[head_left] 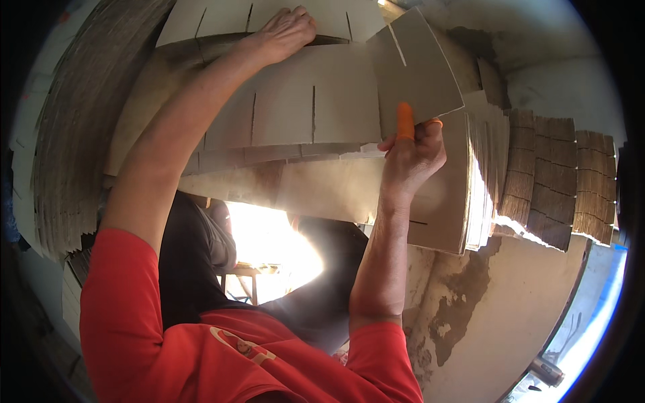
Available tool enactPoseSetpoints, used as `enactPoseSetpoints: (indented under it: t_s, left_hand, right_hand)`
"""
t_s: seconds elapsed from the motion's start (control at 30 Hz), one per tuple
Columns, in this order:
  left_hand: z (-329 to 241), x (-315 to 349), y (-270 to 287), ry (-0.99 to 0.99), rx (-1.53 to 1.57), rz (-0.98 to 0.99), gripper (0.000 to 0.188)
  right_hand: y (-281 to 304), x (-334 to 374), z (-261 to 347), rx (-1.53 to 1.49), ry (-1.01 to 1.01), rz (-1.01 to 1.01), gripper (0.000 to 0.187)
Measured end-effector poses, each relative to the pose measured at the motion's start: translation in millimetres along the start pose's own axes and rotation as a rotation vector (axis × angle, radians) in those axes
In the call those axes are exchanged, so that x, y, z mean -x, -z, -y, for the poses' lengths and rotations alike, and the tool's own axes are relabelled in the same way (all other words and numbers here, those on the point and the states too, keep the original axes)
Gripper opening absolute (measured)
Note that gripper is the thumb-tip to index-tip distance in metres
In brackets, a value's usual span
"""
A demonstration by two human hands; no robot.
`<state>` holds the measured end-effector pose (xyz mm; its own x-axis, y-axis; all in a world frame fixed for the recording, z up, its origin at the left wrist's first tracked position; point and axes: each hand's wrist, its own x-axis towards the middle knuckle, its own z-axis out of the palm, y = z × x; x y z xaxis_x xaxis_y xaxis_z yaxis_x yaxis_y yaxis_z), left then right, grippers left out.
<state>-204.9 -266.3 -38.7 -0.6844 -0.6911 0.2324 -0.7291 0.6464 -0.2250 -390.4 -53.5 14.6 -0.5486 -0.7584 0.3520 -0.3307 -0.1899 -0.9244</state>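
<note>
My left hand [289, 35] reaches to the far side, its fingers curled closed at the lower edge of a pale slotted cardboard strip [225, 17]. Its fingertips are partly hidden. On my right hand [418, 154], orange finger covers sit on two fingers. That hand pinches the near edge of a slotted cardboard piece [420, 74], tilted up at the right. Between the hands lies another slotted cardboard sheet [282, 107], its dark slits running away from me. More sheet edges show beneath it.
Tall stacks of cardboard stand at the left [87, 127] and beside my right hand [487, 168]. Slotted brown bundles [554, 178] line up farther right. Below the work surface are my legs and a brightly lit stool [248, 272]. A stained wall [497, 302] is at the lower right.
</note>
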Motion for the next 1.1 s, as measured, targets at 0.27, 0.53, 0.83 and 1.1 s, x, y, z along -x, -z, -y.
enactPoseSetpoints:
  t_s: [0.27,0.53,0.83,1.1]
  left_hand:
    - [-0.5,5.4,1.1,0.013,0.105,-0.089,0.008]
    - [-11.8,1.1,8.0,-0.010,0.096,-0.147,0.009]
    - [-1.7,-3.4,28.9,0.009,0.098,-0.619,0.017]
    - [-24.1,10.3,65.6,-0.202,0.054,-0.757,0.018]
  right_hand:
    - [-1.9,3.3,1.2,0.065,0.016,0.040,0.013]
    - [-7.7,6.6,12.1,0.092,-0.143,0.076,0.003]
    - [-12.2,9.4,15.5,0.146,-0.144,0.090,0.006]
    - [-12.6,8.7,15.8,0.192,-0.114,0.105,0.016]
